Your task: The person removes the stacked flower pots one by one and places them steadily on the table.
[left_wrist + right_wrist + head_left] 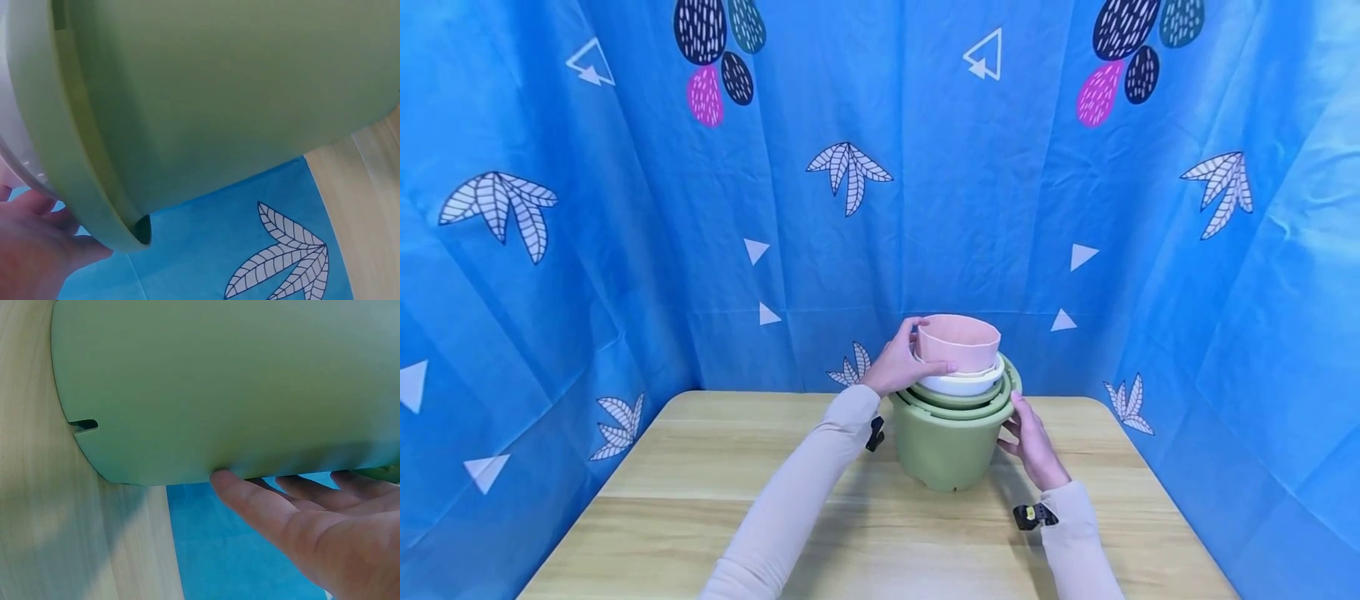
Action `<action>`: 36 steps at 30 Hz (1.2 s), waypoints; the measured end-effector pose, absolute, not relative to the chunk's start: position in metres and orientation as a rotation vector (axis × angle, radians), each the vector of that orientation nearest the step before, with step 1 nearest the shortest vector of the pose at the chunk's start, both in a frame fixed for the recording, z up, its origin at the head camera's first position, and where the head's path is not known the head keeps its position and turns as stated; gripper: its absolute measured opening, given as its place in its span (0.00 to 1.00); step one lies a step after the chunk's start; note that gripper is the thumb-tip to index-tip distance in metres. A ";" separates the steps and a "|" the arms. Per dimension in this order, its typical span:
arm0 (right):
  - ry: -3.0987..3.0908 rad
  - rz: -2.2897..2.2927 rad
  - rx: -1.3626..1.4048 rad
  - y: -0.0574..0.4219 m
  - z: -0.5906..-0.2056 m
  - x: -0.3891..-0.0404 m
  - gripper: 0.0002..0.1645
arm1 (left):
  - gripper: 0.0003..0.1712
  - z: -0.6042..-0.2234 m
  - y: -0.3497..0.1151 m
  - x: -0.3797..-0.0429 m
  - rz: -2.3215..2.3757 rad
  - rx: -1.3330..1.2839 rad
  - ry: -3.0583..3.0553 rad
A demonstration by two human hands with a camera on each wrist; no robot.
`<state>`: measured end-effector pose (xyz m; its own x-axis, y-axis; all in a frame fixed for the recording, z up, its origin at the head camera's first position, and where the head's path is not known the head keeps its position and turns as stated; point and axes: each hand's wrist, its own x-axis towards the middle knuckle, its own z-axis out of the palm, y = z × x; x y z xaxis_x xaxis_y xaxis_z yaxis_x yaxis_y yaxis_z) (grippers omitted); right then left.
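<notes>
A stack of nested flower pots stands upright on the table. The large green flower pot [943, 454] is outermost, with another green rim [958, 400] inside it. A white flower pot [962, 383] sits in these, and a pink flower pot [958, 343] rises on top. My left hand [904, 360] holds the pink pot at its left side, thumb across the front and fingers behind; the left wrist view hides most of this hold. My right hand [1032, 437] rests against the large green pot's right side, thumb [234, 484] touching the wall with fingers extended.
The stack is near the back edge of the light wooden table [700, 475]. Blue patterned curtains [850, 250] hang behind the table and along both sides. A black wrist strap [1036, 516] is on the right wrist.
</notes>
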<state>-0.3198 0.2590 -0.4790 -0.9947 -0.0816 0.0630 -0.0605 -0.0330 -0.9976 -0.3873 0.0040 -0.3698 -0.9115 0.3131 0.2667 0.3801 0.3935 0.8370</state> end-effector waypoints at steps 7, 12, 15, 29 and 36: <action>2.177 -2.233 -0.169 0.259 -0.480 -0.319 0.48 | 0.52 -0.372 0.003 -0.388 -1.578 -0.621 -2.555; 2.187 -2.222 -0.166 0.259 -0.484 -0.319 0.48 | 0.49 -0.372 0.002 -0.386 -1.536 -0.608 -2.564; 2.191 -2.219 -0.173 0.259 -0.485 -0.319 0.48 | 0.47 -0.370 0.001 -0.384 -1.515 -0.597 -2.555; 2.213 -2.212 -0.188 0.261 -0.482 -0.319 0.48 | 0.46 -0.361 0.002 -0.383 -1.492 -0.590 -2.514; 2.206 -2.221 -0.176 0.260 -0.482 -0.320 0.48 | 0.47 -0.353 0.003 -0.386 -1.476 -0.574 -2.499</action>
<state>-0.3197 0.2603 -0.4821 -0.9937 -0.0835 0.0749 -0.0744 -0.0099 -0.9972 -0.3858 0.0026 -0.3528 -0.9087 0.2338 0.3460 0.4158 0.4316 0.8005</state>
